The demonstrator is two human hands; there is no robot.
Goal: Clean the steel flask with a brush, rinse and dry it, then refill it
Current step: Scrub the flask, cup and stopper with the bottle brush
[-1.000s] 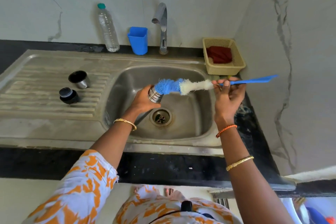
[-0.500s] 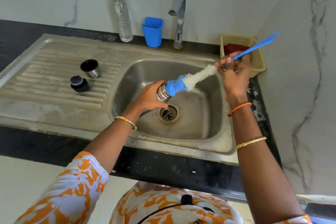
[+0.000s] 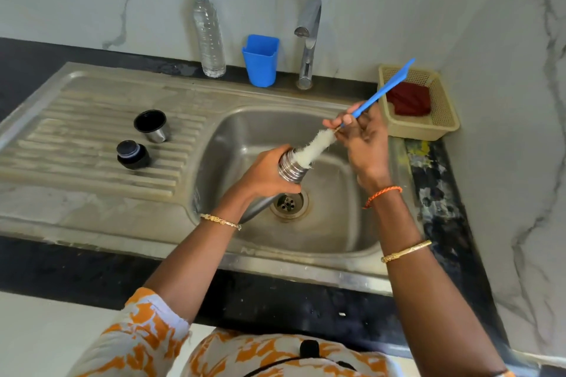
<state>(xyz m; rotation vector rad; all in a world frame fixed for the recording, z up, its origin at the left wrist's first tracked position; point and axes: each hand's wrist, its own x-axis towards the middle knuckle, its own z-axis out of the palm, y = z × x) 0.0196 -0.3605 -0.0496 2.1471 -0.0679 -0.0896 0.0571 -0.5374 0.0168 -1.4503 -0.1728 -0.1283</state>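
Note:
My left hand (image 3: 265, 176) grips the steel flask (image 3: 291, 167) near its threaded neck and holds it tilted over the sink basin (image 3: 337, 223), mouth pointing up and right. My right hand (image 3: 361, 138) pinches the blue handle of the bottle brush (image 3: 382, 92). The brush's blue tip is hidden inside the flask; only the white bristles (image 3: 315, 147) stick out of the mouth. The flask's steel cup (image 3: 152, 125) and black stopper (image 3: 133, 154) stand on the draining board.
A plastic water bottle (image 3: 209, 34), a blue tumbler (image 3: 260, 60) and the tap (image 3: 307, 40) line the back wall. A beige basket (image 3: 435, 128) with a red cloth sits at the sink's right. The drain (image 3: 289, 202) lies below the flask.
The brush has gone deeper into the flask: its blue bristles, outside before, are now inside. The handle has swung up from level to steeply tilted, and my right hand moved closer to the mouth.

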